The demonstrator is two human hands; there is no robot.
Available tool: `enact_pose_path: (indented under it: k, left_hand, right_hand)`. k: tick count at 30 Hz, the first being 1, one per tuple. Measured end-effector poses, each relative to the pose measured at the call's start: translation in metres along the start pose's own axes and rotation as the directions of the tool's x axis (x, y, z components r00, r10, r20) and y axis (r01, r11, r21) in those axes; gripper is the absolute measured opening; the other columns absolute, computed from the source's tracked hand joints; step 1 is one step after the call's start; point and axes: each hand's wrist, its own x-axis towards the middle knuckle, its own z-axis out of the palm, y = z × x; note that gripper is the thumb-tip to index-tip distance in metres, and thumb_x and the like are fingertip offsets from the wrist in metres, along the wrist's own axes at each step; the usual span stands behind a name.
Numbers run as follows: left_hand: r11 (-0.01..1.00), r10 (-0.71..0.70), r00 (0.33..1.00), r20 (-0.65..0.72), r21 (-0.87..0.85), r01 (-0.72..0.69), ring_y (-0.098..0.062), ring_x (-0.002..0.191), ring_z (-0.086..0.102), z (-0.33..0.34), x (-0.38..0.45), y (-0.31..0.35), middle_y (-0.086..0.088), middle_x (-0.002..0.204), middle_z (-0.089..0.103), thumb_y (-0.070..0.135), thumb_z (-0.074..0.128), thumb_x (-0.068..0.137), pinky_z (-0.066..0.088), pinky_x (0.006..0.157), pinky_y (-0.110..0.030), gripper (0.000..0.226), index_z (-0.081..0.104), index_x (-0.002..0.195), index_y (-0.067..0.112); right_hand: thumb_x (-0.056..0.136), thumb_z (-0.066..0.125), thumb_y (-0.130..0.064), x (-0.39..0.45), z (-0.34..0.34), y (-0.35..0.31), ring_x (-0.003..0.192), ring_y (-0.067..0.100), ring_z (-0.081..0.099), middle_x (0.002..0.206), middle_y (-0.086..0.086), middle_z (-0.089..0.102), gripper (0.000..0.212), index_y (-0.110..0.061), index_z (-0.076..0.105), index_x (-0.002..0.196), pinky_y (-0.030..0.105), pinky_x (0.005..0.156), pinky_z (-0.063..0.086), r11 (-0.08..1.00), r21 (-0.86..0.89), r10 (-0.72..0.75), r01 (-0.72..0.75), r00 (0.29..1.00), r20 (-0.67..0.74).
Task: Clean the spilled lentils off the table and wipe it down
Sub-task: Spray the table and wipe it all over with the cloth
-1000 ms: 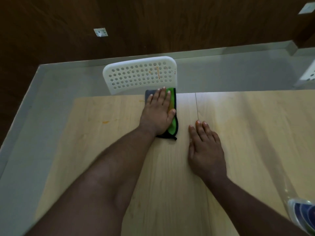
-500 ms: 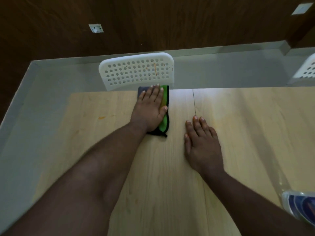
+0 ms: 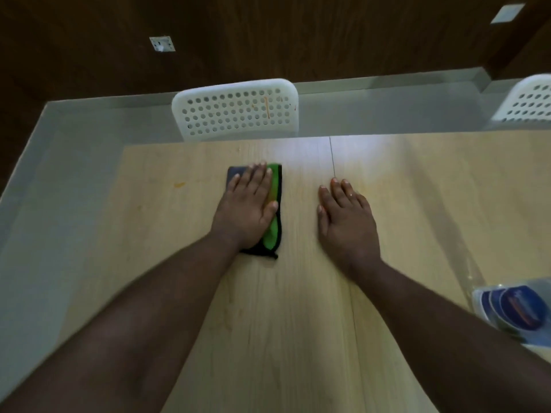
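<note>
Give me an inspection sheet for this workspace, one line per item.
Surface: light wooden table, seam running front to back; small orange stain at left.
Job's things: folded green and black cloth flat on the table; no lentils seen.
Clutter: blue and white packet at the right edge.
Hands: left hand presses flat on the cloth; right hand rests flat on bare table, apart from the cloth.
Cables: nothing seen.
Surroundings: white perforated chair at the far edge, a second chair at far right, wall socket on dark wood panelling.
</note>
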Motion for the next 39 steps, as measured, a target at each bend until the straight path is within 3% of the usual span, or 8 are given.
enact_pose_path:
  k: [4, 10, 16, 20, 26, 30, 33, 39]
  left_hand:
    - [1.0, -0.007, 1.0, -0.024, -0.016, 0.007, -0.024, 0.163, -0.004, 0.006, -0.001, 0.032, -0.006, 0.177, -0.002, 0.055, 0.017, 0.105, 0.006, 0.132, -0.049, 0.077, 0.003, 0.169, 0.015]
    - [0.987, 0.158, 0.987, 0.023, -0.034, -0.158, -0.019, 0.161, -0.018, 0.02, -0.156, 0.089, -0.002, 0.176, -0.013, 0.051, 0.019, 0.111, 0.003, 0.132, -0.047, 0.072, -0.004, 0.169, 0.015]
    - [1.0, 0.027, 0.999, 0.046, -0.01, -0.027, -0.017, 0.163, -0.01, 0.018, -0.206, 0.041, -0.002, 0.177, -0.009, 0.051, 0.016, 0.109, 0.013, 0.13, -0.049, 0.072, 0.001, 0.169, 0.016]
    - [0.989, -0.145, 0.989, -0.005, -0.029, 0.144, -0.023, 0.163, -0.006, 0.017, -0.171, 0.086, -0.005, 0.177, -0.006, 0.053, 0.014, 0.105, 0.004, 0.132, -0.048, 0.076, 0.001, 0.169, 0.014]
    - [0.998, 0.029, 1.0, 0.012, -0.055, -0.029, -0.02, 0.162, -0.014, 0.035, -0.231, 0.134, -0.003, 0.176, -0.011, 0.051, 0.014, 0.108, 0.002, 0.132, -0.047, 0.072, -0.002, 0.169, 0.016]
    - [0.994, 0.096, 0.994, 0.054, -0.059, -0.093, -0.017, 0.162, -0.016, 0.035, -0.317, 0.114, 0.001, 0.176, -0.013, 0.049, 0.019, 0.11, 0.009, 0.131, -0.048, 0.07, -0.004, 0.169, 0.018]
    - [0.996, 0.081, 0.996, 0.043, -0.026, -0.08, -0.017, 0.163, -0.011, 0.037, -0.309, 0.085, 0.0, 0.177, -0.01, 0.05, 0.017, 0.109, 0.011, 0.131, -0.049, 0.07, -0.001, 0.169, 0.019]
    - [0.987, -0.161, 0.986, -0.031, 0.007, 0.162, -0.024, 0.163, -0.006, 0.038, -0.223, 0.108, -0.005, 0.177, -0.005, 0.054, 0.011, 0.105, 0.005, 0.132, -0.048, 0.076, 0.0, 0.169, 0.014]
  right_hand:
    - [0.113, 0.024, -0.046, -0.004, 0.001, 0.0, 0.162, 0.013, 0.008, 0.173, -0.003, 0.02, 0.055, -0.027, 0.028, 0.165, 0.042, 0.131, 0.015, 0.999, 0.046, -0.007, 0.009, 0.999, -0.04]
    - [0.109, 0.043, -0.036, -0.028, -0.011, -0.001, 0.157, 0.019, 0.029, 0.168, 0.005, 0.038, 0.05, -0.021, 0.049, 0.157, 0.04, 0.129, 0.024, 0.983, 0.182, -0.007, 0.017, 0.998, -0.058]
    - [0.106, 0.052, -0.03, -0.138, -0.014, -0.019, 0.155, 0.021, 0.034, 0.167, 0.003, 0.038, 0.05, -0.022, 0.05, 0.156, 0.041, 0.126, 0.03, 0.976, 0.201, -0.092, 0.081, 0.995, 0.049]
    - [0.105, 0.05, -0.022, -0.195, 0.006, -0.023, 0.159, 0.016, 0.024, 0.169, 0.001, 0.034, 0.054, -0.022, 0.045, 0.159, 0.039, 0.13, 0.02, 0.977, 0.2, -0.085, 0.074, 0.995, 0.046]
    - [0.106, 0.041, -0.027, -0.198, 0.016, -0.022, 0.16, 0.015, 0.017, 0.171, 0.002, 0.03, 0.056, -0.018, 0.039, 0.162, 0.034, 0.131, 0.009, 0.98, 0.175, -0.093, 0.091, 0.996, 0.001]
    - [0.104, 0.045, -0.024, -0.204, 0.007, -0.027, 0.161, 0.011, 0.012, 0.172, -0.003, 0.026, 0.059, -0.024, 0.036, 0.163, 0.042, 0.132, 0.013, 0.977, 0.202, -0.083, 0.075, 0.996, 0.029]
    - [0.104, 0.045, -0.022, -0.206, 0.007, -0.029, 0.162, 0.013, 0.011, 0.173, 0.0, 0.024, 0.061, -0.022, 0.034, 0.164, 0.037, 0.133, 0.008, 0.983, 0.169, -0.077, 0.072, 0.997, 0.024]
    - [0.102, 0.047, -0.02, -0.202, 0.013, -0.028, 0.161, 0.019, 0.017, 0.172, 0.005, 0.028, 0.062, -0.016, 0.038, 0.163, 0.034, 0.131, 0.007, 0.99, 0.109, -0.087, 0.088, 0.996, -0.018]
